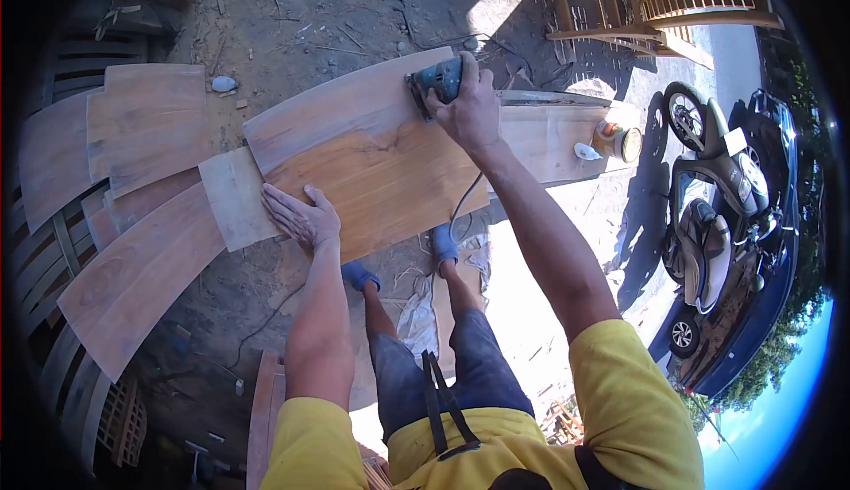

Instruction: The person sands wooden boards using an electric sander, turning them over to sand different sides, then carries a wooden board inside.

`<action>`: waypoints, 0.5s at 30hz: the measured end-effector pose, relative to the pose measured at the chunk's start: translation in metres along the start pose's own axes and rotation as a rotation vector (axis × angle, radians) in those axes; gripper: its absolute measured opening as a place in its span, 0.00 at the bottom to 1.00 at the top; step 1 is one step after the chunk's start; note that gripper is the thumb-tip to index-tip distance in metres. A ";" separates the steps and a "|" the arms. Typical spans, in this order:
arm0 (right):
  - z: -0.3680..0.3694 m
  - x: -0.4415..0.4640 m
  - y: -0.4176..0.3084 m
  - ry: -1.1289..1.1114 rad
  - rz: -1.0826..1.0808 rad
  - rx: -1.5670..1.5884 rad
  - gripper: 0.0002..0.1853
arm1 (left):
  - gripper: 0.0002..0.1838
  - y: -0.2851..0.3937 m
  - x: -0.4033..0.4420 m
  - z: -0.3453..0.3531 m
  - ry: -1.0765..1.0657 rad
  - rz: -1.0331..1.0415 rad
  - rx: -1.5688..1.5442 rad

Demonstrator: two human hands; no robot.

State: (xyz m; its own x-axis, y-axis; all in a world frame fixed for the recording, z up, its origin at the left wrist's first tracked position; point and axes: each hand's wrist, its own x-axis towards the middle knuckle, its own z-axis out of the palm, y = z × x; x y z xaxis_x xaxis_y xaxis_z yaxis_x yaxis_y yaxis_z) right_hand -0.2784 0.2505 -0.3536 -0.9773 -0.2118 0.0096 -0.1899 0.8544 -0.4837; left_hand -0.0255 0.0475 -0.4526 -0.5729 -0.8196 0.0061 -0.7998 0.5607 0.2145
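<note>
Wrapping right hand (472,114) round boxy teal sander (442,81), likely hefty, rigid; spreading left hand (306,219) at brown wooden board (381,185)'s left end.

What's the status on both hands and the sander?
Right hand gripping sander atop boards. Left hand spread on boards. Cord near boards' edge; nothing seen blocking sander.

At upper centre, the right hand (472,111) hides part of the sander (440,81). At right, the can's (613,139) print is too small to read, and the motorcycle (714,187) covers part of the car (772,286). The top edge cuts off the chair (708,19).
</note>
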 end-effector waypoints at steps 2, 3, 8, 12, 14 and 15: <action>0.004 -0.017 -0.016 -0.167 -0.026 0.032 0.48 | 0.46 -0.003 -0.001 0.002 0.013 0.020 -0.001; 0.000 -0.021 -0.020 -0.269 -0.036 0.023 0.48 | 0.46 -0.005 -0.001 0.001 0.011 0.031 -0.001; -0.014 -0.001 0.036 0.003 0.029 -0.029 0.45 | 0.46 -0.006 -0.002 0.008 0.016 0.007 0.005; -0.037 0.025 0.081 0.083 0.210 -0.174 0.44 | 0.46 0.000 0.001 0.003 0.007 -0.015 -0.014; -0.032 0.024 0.078 0.093 0.172 -0.172 0.44 | 0.46 -0.001 0.001 0.003 0.021 -0.009 -0.031; -0.026 0.021 0.071 0.113 0.150 -0.168 0.44 | 0.46 -0.002 0.001 0.001 0.034 0.016 -0.048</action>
State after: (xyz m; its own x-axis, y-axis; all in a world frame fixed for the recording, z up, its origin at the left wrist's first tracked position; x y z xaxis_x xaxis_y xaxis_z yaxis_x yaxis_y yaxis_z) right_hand -0.3147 0.3193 -0.3645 -0.9982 -0.0306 0.0508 -0.0459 0.9410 -0.3354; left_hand -0.0252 0.0458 -0.4542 -0.5789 -0.8143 0.0428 -0.7803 0.5685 0.2608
